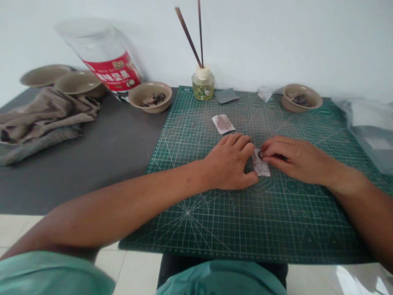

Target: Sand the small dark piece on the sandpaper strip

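Observation:
A small strip of worn sandpaper (260,163) lies on the green cutting mat (270,221), between my two hands. My left hand (229,162) rests on the mat, with its thumb and fingertips against the strip's left edge. My right hand (291,157) comes in from the right, its fingertips pinching a small dark piece (260,155) against the top of the strip. Much of that piece is hidden by my fingers. A second worn sandpaper piece (223,124) lies just above my left hand.
Along the mat's far edge are a dark grey sandpaper sheet (226,95), a small glass reed diffuser (203,86) and a beige bowl of dark pieces (301,98). To the left, on the grey table (101,164), are more bowls, a large tilted jar and a crumpled cloth.

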The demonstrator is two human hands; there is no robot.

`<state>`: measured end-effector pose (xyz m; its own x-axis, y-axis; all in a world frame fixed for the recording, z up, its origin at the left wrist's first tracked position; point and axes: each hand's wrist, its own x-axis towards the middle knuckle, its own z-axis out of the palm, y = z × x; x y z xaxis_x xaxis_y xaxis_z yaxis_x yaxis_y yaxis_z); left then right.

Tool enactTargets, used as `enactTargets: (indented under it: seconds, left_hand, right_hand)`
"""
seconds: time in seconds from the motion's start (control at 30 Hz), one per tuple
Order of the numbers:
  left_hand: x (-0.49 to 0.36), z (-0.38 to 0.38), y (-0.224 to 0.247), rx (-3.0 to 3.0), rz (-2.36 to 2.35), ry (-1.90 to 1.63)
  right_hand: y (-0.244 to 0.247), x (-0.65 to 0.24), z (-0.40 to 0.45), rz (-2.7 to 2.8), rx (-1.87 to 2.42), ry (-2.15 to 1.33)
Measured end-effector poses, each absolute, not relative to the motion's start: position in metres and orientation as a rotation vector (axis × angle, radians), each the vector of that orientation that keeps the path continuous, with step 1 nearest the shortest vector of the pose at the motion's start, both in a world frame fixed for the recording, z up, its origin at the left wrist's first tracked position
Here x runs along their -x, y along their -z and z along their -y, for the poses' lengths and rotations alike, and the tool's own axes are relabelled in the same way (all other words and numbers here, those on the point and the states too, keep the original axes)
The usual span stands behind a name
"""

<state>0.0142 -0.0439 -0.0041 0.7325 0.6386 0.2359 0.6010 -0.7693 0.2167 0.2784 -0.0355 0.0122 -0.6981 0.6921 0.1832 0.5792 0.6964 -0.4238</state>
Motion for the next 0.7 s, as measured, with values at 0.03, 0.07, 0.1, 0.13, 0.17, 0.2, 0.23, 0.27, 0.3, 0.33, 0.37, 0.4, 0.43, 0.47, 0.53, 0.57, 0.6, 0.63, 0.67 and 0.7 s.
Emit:
enactTargets:
  seconds: [0.03, 0.07, 0.1, 0.13, 0.17, 0.2, 0.23, 0.27, 0.3, 0.33, 0.37, 0.4, 0.43, 0.47, 0.53, 0.57, 0.6, 0.63, 0.67, 0.7]
  left_hand:
    - [-0.0141, 0.0440, 0.0040, -2.807, -1.006, -0.450]
    - [-0.0140, 0.0440, 0.0040, -2.807, -1.005, -0.450]
    - [-0.0139, 0.0441, 0.0041, -2.806, -1.006, -0.452]
    - [-0.0138, 0.0441, 0.0042, -2.805, -1.007, -0.455]
    - [-0.0137, 0.0440, 0.0044, -2.804, -1.008, -0.459]
    - [-0.0136, 0.0440, 0.0046, -2.803, -1.011, -0.463]
    - [-0.0136, 0.0439, 0.0047, -2.803, -1.010, -0.464]
    - [-0.0135, 0.0438, 0.0048, -2.803, -1.007, -0.465]
    - [-0.0135, 0.0437, 0.0049, -2.803, -1.005, -0.466]
    - [-0.0135, 0.0436, 0.0049, -2.804, -1.003, -0.466]
    - [-0.0135, 0.0435, 0.0050, -2.804, -1.002, -0.467]
    - [-0.0136, 0.0435, 0.0051, -2.804, -1.003, -0.468]
    - [-0.0137, 0.0435, 0.0051, -2.804, -1.004, -0.469]
    - [-0.0137, 0.0436, 0.0052, -2.803, -1.008, -0.471]
    - [-0.0139, 0.0436, 0.0055, -2.803, -1.010, -0.475]
    - [-0.0139, 0.0436, 0.0056, -2.803, -1.010, -0.474]
    - [-0.0140, 0.0436, 0.0057, -2.804, -1.009, -0.474]
    - [-0.0140, 0.0436, 0.0058, -2.805, -1.010, -0.472]
    - [-0.0140, 0.0435, 0.0059, -2.805, -1.011, -0.470]
    - [-0.0140, 0.0434, 0.0059, -2.805, -1.010, -0.469]
  right_hand:
    - [-0.0118, -0.2802, 0.0351, 2.579, 0.991, -0.479]
    - [-0.0114, -0.2815, 0.0352, 2.580, 0.983, -0.470]
    - [-0.0109, -0.2822, 0.0358, 2.580, 0.977, -0.460]
    - [-0.0105, -0.2826, 0.0365, 2.579, 0.972, -0.452]
    - [-0.0101, -0.2825, 0.0371, 2.579, 0.966, -0.445]
    - [-0.0098, -0.2823, 0.0376, 2.579, 0.961, -0.440]
    - [-0.0096, -0.2819, 0.0379, 2.582, 0.956, -0.438]
    - [-0.0095, -0.2815, 0.0379, 2.587, 0.951, -0.435]
    - [-0.0095, -0.2812, 0.0377, 2.593, 0.947, -0.430]
    - [-0.0095, -0.2809, 0.0374, 2.599, 0.942, -0.425]
    - [-0.0096, -0.2807, 0.0370, 2.605, 0.939, -0.421]
    - [-0.0097, -0.2806, 0.0365, 2.609, 0.937, -0.419]
    - [-0.0098, -0.2806, 0.0360, 2.612, 0.939, -0.421]
    - [-0.0101, -0.2807, 0.0355, 2.612, 0.943, -0.423]
    - [-0.0109, -0.2807, 0.0347, 2.607, 0.958, -0.430]
    - [-0.0116, -0.2805, 0.0347, 2.604, 0.965, -0.433]
    - [-0.0124, -0.2799, 0.0352, 2.601, 0.967, -0.439]
    - [-0.0133, -0.2788, 0.0362, 2.599, 0.964, -0.454]
    - [-0.0141, -0.2771, 0.0377, 2.596, 0.955, -0.479]
    - [-0.0149, -0.2747, 0.0398, 2.591, 0.944, -0.515]
